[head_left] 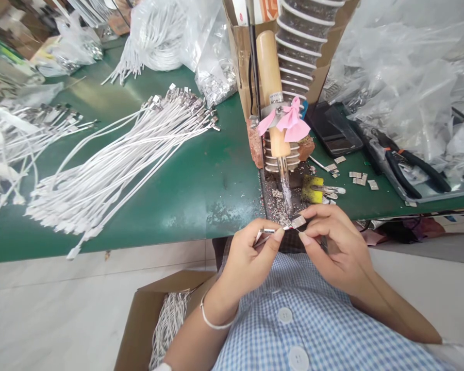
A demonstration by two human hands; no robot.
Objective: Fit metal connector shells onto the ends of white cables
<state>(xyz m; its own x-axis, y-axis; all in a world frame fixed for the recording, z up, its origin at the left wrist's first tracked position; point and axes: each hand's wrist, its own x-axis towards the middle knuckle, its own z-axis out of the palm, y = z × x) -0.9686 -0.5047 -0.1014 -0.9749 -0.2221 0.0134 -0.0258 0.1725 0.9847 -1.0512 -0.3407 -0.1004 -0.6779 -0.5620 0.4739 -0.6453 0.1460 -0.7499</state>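
Observation:
My left hand (255, 252) pinches a white cable between thumb and forefinger. At its end a silver USB connector (298, 222) points right, just below the tip of a soldering iron (270, 67). A second metal plug (269, 231) shows by the left fingers. My right hand (336, 245) is curled, its thumb and forefinger tips close to the connector. A thin wire (297, 230) runs from the right thumb tip towards the joint; its other end is hidden in the hand. The iron is fixed tip-down, with pink cloth (292, 121) tied round its wooden handle.
A bundle of white cables (119, 165) lies on the green table (185, 206). Right of the iron are a yellow sponge (312, 189), loose metal connectors (358, 178), a phone (336, 129) and black pliers (413, 159). A ribbed hose (307, 46) rises behind. Below stands a cardboard box (139, 324) of cables.

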